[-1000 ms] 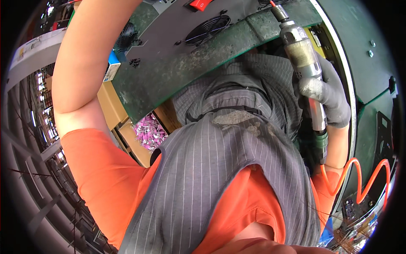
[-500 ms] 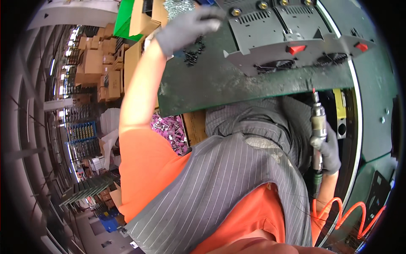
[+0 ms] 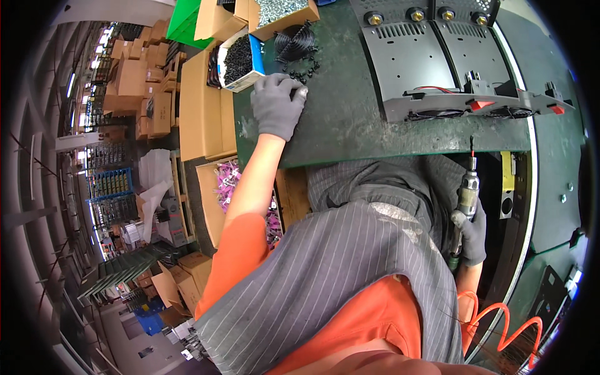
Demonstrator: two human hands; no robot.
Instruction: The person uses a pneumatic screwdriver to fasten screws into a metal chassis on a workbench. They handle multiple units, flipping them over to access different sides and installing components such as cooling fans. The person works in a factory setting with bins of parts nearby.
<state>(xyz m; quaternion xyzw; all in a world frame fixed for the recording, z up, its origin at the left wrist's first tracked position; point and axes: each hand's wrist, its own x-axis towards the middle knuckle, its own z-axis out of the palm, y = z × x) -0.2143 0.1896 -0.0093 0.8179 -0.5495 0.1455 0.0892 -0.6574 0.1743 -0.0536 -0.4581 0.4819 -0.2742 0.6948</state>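
My left hand (image 3: 275,107), in a grey glove, is low over the green tabletop. Its fingers curl toward the thumb beside loose black screws (image 3: 299,76); anything pinched at the tips is too small to make out. At the lower right, my gloved right hand (image 3: 474,236) is wrapped round a pneumatic screwdriver (image 3: 467,195). The tool's bit points up toward the table's front edge. On the far right of the table rests a grey metal chassis (image 3: 415,62) with brass-coloured fittings, red parts and round black fans along its near panel.
A blue-and-white box of black screws (image 3: 258,59) stands beyond my left hand, near a black coil (image 3: 295,42) and a carton of silvery fasteners (image 3: 306,14). Below the table's left side sits a carton of pink-and-silver parts (image 3: 226,181). An orange coiled hose (image 3: 500,306) trails at lower right.
My left hand has come back toward me and down to the table by the loose screws. My right hand has shifted slightly down with the screwdriver. The whole view has shifted.
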